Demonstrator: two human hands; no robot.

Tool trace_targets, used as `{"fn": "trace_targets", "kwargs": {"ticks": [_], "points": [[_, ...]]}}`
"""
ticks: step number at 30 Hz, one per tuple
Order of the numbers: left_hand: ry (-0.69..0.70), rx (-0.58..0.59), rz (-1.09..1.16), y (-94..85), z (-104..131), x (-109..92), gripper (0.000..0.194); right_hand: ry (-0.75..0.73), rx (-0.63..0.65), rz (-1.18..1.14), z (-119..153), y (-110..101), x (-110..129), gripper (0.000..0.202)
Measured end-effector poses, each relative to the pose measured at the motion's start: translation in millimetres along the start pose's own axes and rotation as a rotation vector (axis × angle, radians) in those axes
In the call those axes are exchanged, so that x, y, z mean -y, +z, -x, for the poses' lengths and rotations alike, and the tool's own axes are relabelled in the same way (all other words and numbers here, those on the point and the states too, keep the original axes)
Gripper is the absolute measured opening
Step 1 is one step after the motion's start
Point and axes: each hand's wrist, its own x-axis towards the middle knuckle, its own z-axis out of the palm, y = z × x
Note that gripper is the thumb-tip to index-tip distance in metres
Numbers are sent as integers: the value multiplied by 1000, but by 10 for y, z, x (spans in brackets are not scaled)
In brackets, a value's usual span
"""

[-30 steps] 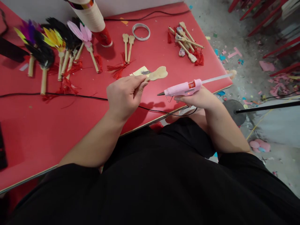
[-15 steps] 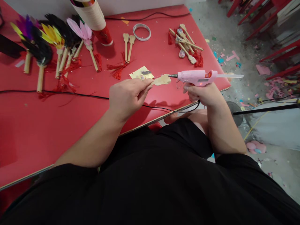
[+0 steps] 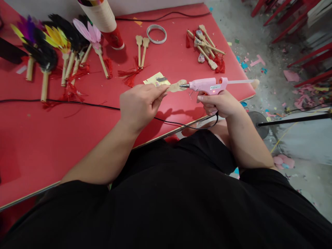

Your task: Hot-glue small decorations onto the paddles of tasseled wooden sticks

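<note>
Between thumb and fingers, my left hand (image 3: 141, 105) pinches the end of a flat beige piece (image 3: 177, 86), held above the red table (image 3: 85, 138). My right hand (image 3: 216, 103) is wrapped round the handle of a pink glue gun (image 3: 206, 85), which has a small lit light and a clear glue stick (image 3: 240, 81) out of its back. The gun's metal tip lies over the right end of the beige piece; whether they touch is hard to tell. Just behind my left fingertips lies a yellow card (image 3: 153, 79) with a small grey item on it.
Feathered sticks (image 3: 58, 41) with red tassels stand at the back left beside a tall paper cup stack (image 3: 103, 20). Two wooden sticks (image 3: 142, 52), a tape roll (image 3: 156, 34) and a stick pile (image 3: 206, 48) lie further back. A black cord (image 3: 85, 104) crosses the table.
The glue gun in my right hand has moved left and turned a little, bringing its tip over the beige piece. My left hand has barely moved.
</note>
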Motion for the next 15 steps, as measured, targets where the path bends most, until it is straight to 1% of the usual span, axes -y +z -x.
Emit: {"fn": "trace_targets", "kwargs": {"ticks": [3,9,15], "points": [[11,-8,-12,0,-12,14,48,-6,-16,9,-2,-12,4,50],[8,33,10,-24,-36,53,50,7,-57,14,4,-19,5,48],[24,25,12,-34,-48,59,51,24,-38,29,4,-57,4,53]]}}
